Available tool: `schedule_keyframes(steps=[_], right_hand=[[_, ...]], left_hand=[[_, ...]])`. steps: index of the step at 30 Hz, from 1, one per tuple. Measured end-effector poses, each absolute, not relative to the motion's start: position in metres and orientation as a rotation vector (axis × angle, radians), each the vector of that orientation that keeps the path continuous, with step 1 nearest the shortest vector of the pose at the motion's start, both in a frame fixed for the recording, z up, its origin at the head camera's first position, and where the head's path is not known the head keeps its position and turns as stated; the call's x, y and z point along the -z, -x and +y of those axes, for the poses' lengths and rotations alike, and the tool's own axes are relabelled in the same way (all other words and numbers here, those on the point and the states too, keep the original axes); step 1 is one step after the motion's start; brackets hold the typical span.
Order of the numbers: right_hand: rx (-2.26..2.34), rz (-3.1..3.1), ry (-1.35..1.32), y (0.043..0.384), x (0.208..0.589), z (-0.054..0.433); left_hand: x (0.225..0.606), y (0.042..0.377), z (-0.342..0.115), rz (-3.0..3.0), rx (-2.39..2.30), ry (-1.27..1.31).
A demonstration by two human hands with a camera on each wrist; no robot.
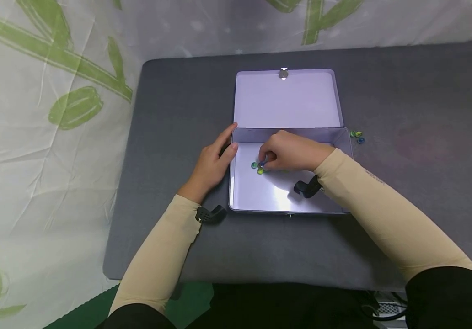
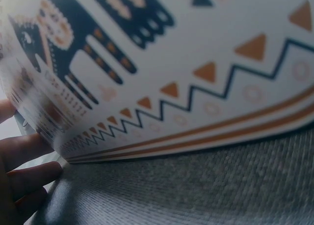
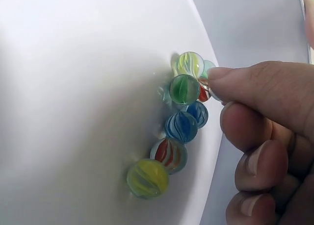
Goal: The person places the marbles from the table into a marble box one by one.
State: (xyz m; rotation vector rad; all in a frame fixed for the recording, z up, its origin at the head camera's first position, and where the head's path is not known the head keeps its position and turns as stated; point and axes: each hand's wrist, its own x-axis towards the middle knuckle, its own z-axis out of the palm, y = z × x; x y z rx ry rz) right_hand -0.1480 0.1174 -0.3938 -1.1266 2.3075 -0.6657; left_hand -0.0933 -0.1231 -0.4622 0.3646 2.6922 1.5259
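Observation:
An open tin box [image 1: 244, 196] with a pale lilac inside holds several glass marbles. In the right wrist view a yellow marble [image 3: 147, 179], a red-striped marble [image 3: 169, 155], a blue marble [image 3: 181, 127] and a green marble [image 3: 185, 89] lie in a curved row. My right hand [image 1: 291, 151] reaches inside, its thumb and forefinger pinching a marble [image 3: 214, 91] mostly hidden behind the thumb tip. The other fingers are curled. Along the box's left side rests my left hand [image 1: 213, 164], thumb at the rim, fingers extended against the patterned outer wall [image 2: 196, 97].
The box's lid [image 1: 287, 98] lies folded back behind it, with a metal clasp [image 1: 283, 73] at its far edge. Right of the box, three marbles [image 1: 361, 140] sit on the grey table [image 1: 170, 137]. A leaf-patterned sheet [image 1: 34, 160] hangs at the left and back.

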Motion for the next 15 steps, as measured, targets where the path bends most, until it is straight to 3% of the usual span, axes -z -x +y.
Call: schedule_keyframes(steps=[15], right_hand=[[0.672, 2.328, 1.107, 0.149, 0.3949, 0.1175]], left_hand=[[0.4618, 0.093, -0.123, 2.705, -1.514, -0.374]])
